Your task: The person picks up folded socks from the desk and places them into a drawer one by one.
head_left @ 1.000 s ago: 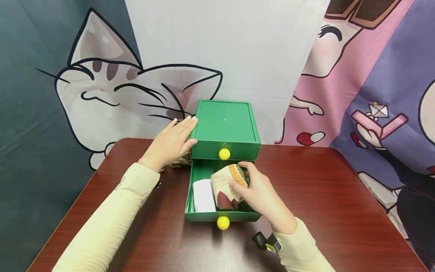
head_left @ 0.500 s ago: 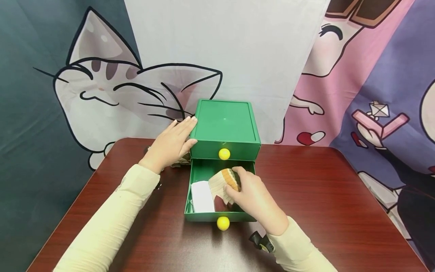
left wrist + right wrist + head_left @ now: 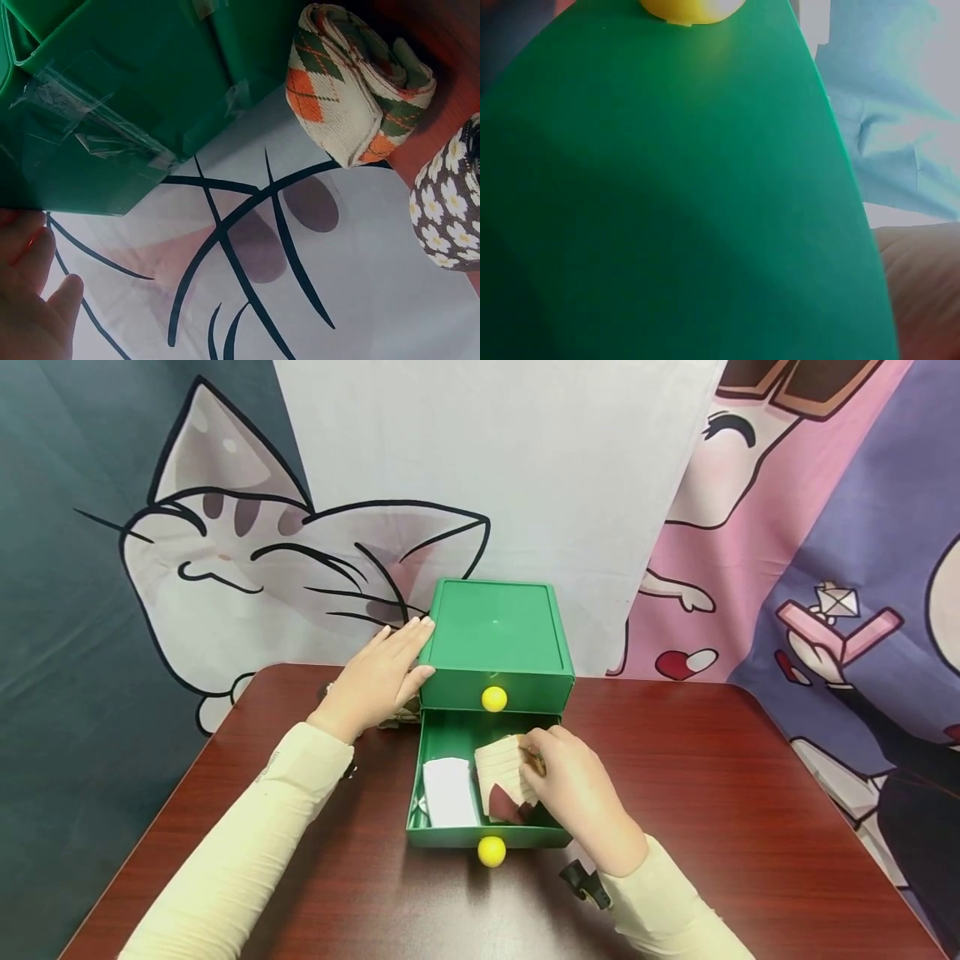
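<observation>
A green two-drawer box (image 3: 495,627) stands on the table with its lower drawer (image 3: 450,837) pulled out. Inside that drawer, a folded cream sock (image 3: 501,772) with maroon patches sits beside a white folded bundle (image 3: 450,793). My right hand (image 3: 581,789) pinches the sock's right end between thumb and fingers, which hide part of it. Fingers straight, my left hand (image 3: 375,685) rests against the box's upper left edge. The right wrist view is mostly filled by the green drawer front (image 3: 690,187), with part of the right hand (image 3: 922,292) at its edge.
Left of the box, the left wrist view shows a folded argyle sock (image 3: 352,90) and a dark daisy-patterned roll (image 3: 450,202). Yellow knobs (image 3: 491,852) stick out from both drawer fronts. A printed cloth (image 3: 495,443) hangs right behind the table.
My right hand has lowered the sock deeper into the drawer, dipping left and then shifting slightly back right. Its orange band is now mostly covered. The left hand stays put.
</observation>
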A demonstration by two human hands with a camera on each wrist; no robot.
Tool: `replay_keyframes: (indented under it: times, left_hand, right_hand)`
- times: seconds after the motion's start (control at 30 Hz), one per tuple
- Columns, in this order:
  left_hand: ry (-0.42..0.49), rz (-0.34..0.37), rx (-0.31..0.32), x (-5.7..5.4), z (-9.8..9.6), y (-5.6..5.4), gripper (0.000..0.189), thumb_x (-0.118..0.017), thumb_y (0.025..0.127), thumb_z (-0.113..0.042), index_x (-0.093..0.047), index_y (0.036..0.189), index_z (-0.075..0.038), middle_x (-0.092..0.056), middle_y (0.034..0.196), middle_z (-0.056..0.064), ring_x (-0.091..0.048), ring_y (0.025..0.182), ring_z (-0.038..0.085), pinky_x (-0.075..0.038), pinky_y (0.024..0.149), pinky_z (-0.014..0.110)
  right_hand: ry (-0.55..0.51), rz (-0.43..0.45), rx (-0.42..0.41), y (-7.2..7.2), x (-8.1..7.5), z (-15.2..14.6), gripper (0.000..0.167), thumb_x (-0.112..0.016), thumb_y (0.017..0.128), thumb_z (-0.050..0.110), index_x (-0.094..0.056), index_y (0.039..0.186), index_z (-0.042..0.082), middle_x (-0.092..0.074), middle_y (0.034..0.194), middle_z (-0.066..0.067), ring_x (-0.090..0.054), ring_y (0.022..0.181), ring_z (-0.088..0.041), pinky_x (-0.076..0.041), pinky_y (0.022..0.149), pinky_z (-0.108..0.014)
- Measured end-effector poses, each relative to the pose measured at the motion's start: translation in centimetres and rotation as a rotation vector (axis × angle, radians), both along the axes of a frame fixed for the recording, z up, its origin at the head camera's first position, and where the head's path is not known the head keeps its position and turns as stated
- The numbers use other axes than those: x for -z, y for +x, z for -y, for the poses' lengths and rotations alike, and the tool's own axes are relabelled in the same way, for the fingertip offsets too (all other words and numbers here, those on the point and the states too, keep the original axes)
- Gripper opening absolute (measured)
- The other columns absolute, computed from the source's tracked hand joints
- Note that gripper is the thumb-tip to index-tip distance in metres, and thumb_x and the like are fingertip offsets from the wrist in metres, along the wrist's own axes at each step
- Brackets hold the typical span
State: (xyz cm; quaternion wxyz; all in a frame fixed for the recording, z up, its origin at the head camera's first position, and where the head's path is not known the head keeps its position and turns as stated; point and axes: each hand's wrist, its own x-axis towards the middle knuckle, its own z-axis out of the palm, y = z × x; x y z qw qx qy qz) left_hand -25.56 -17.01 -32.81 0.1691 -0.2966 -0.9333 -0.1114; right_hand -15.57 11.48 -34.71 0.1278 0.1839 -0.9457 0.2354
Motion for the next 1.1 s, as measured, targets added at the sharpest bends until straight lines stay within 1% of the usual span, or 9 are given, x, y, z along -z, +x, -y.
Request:
replay_keyframes:
  times: [0.2, 0.33, 0.5, 0.6, 0.67, 0.8, 0.93, 1.0, 1.1]
  left_hand:
    - [-0.011, -0.012, 0.005, -0.1, 0.2, -0.1, 0.064, -0.047, 0.108, -0.036, -0.029, 0.159, -0.001, -0.033, 0.163, 0.013, -0.028, 0.151, 0.029, -0.014, 0.126, 0.047]
    - [-0.015, -0.008, 0.006, -0.2, 0.2, -0.2, 0.064, -0.047, 0.108, -0.036, -0.029, 0.159, -0.001, -0.033, 0.163, 0.013, -0.028, 0.152, 0.029, -0.013, 0.126, 0.046]
    - [-0.007, -0.002, -0.004, -0.2, 0.2, -0.1, 0.063, -0.048, 0.108, -0.034, -0.030, 0.158, -0.001, -0.033, 0.163, 0.013, -0.028, 0.151, 0.029, -0.014, 0.126, 0.046]
    - [-0.003, -0.001, -0.005, -0.2, 0.2, -0.1, 0.063, -0.048, 0.108, -0.034, -0.030, 0.158, 0.000, -0.034, 0.163, 0.013, -0.028, 0.151, 0.029, -0.014, 0.126, 0.046]
    - [-0.003, 0.002, -0.004, -0.1, 0.1, -0.1, 0.063, -0.048, 0.108, -0.034, -0.030, 0.158, -0.001, -0.033, 0.163, 0.013, -0.028, 0.152, 0.029, -0.014, 0.126, 0.045]
    - [-0.005, 0.012, -0.003, -0.2, 0.0, -0.1, 0.063, -0.048, 0.108, -0.034, -0.030, 0.159, -0.001, -0.033, 0.163, 0.013, -0.027, 0.152, 0.028, -0.014, 0.126, 0.045]
    - [-0.006, 0.021, -0.004, -0.3, -0.1, 0.0, 0.063, -0.047, 0.108, -0.035, -0.029, 0.159, -0.001, -0.032, 0.164, 0.013, -0.026, 0.152, 0.028, -0.014, 0.126, 0.046]
    - [-0.002, 0.021, -0.003, -0.3, -0.1, 0.1, 0.063, -0.047, 0.109, -0.035, -0.029, 0.159, -0.001, -0.031, 0.164, 0.013, -0.026, 0.152, 0.029, -0.014, 0.126, 0.047]
    - [0.003, 0.017, 0.000, -0.3, -0.1, 0.2, 0.063, -0.046, 0.109, -0.035, -0.028, 0.159, 0.000, -0.031, 0.164, 0.014, -0.027, 0.152, 0.030, -0.014, 0.126, 0.047]
  right_hand:
    - [-0.090, 0.017, 0.016, 0.2, -0.5, -0.5, 0.014, -0.076, 0.087, 0.007, -0.073, 0.101, 0.005, -0.065, 0.090, -0.007, -0.060, 0.076, -0.021, -0.053, 0.066, -0.033]
    - [-0.190, 0.025, -0.006, 0.5, -1.0, -1.0, 0.014, -0.073, 0.089, 0.010, -0.074, 0.103, 0.008, -0.066, 0.090, -0.002, -0.064, 0.079, -0.021, -0.055, 0.067, -0.033]
    - [-0.293, -0.046, -0.061, 1.3, -1.1, -1.7, 0.014, -0.074, 0.088, 0.007, -0.075, 0.101, 0.010, -0.066, 0.088, 0.005, -0.063, 0.078, -0.011, -0.057, 0.066, -0.030]
    - [-0.358, -0.087, -0.120, 2.0, -1.1, -2.1, 0.014, -0.075, 0.087, 0.004, -0.074, 0.100, 0.009, -0.068, 0.088, 0.007, -0.062, 0.075, -0.006, -0.058, 0.064, -0.028]
    - [-0.399, -0.090, -0.163, 2.7, -1.0, -2.4, 0.016, -0.076, 0.087, 0.002, -0.074, 0.101, 0.009, -0.069, 0.088, 0.008, -0.062, 0.073, -0.005, -0.059, 0.062, -0.027]
    - [-0.478, -0.032, -0.232, 4.2, -1.0, -3.0, 0.016, -0.074, 0.090, 0.002, -0.074, 0.103, 0.012, -0.071, 0.088, 0.008, -0.064, 0.069, -0.005, -0.058, 0.060, -0.025]
    - [-0.529, 0.061, -0.297, 5.6, -0.8, -3.2, 0.014, -0.071, 0.094, 0.003, -0.074, 0.102, 0.015, -0.072, 0.088, 0.005, -0.064, 0.067, -0.008, -0.057, 0.057, -0.025]
    - [-0.536, 0.120, -0.331, 6.2, -0.5, -3.2, 0.010, -0.069, 0.096, 0.005, -0.073, 0.100, 0.014, -0.071, 0.086, 0.003, -0.065, 0.066, -0.009, -0.056, 0.056, -0.026]
    - [-0.511, 0.227, -0.367, 6.9, 0.1, -3.1, 0.008, -0.066, 0.100, 0.011, -0.073, 0.097, 0.015, -0.070, 0.082, 0.005, -0.066, 0.066, -0.010, -0.057, 0.056, -0.027]
